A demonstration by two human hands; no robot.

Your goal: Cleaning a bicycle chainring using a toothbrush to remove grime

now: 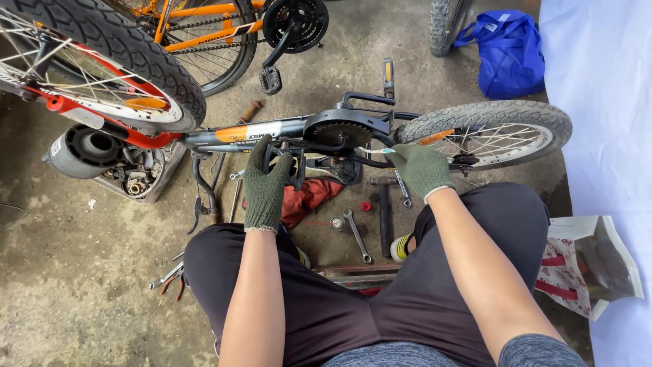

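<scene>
A small grey and orange bicycle (258, 130) lies on its side on the concrete floor in front of my knees. Its black chainring (337, 132) faces up, and its rear wheel (490, 129) points right. My left hand (266, 182), in a dark green knit glove, grips the black pedal and crank arm just below the frame. My right hand (421, 167), gloved the same way, is closed around a dark frame stay beside the rear wheel. What the right fingers press on underneath is hidden.
Spanners (357, 235), a hammer (384, 211), a red rag (309, 197) and small parts lie by my knees. A tray of metal parts (136, 175) sits left. A red bicycle's wheel (95, 64), an orange bicycle (217, 27), a blue bag (509, 51) and a paper bag (591, 265) surround me.
</scene>
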